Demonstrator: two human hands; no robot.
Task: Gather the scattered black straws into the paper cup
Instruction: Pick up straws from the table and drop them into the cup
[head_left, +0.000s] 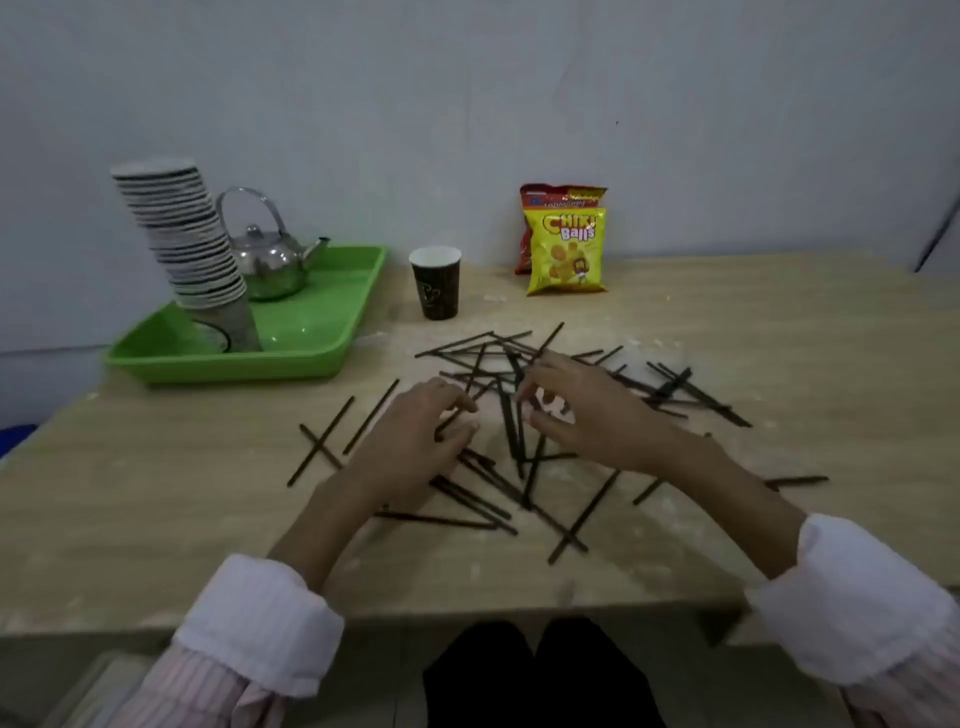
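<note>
Several black straws (563, 525) lie criss-crossed over the middle of the wooden table (156, 499). A dark paper cup (435, 283) with a white inside stands upright behind the pile, with nothing visible in it. My left hand (415, 441) rests low on the left part of the pile, its thumb and fingertips closed around one thin straw (453, 418). My right hand (587, 410) hovers over the pile's centre. Its fingers are curved and apart, and its thumb and forefinger bracket a straw without clearly gripping it.
A green tray (311, 358) at the back left holds a leaning stack of paper cups (192, 244) and a steel kettle (270, 262). Two snack bags (566, 249) stand against the wall behind the pile. The table's near edge runs just in front of my sleeves.
</note>
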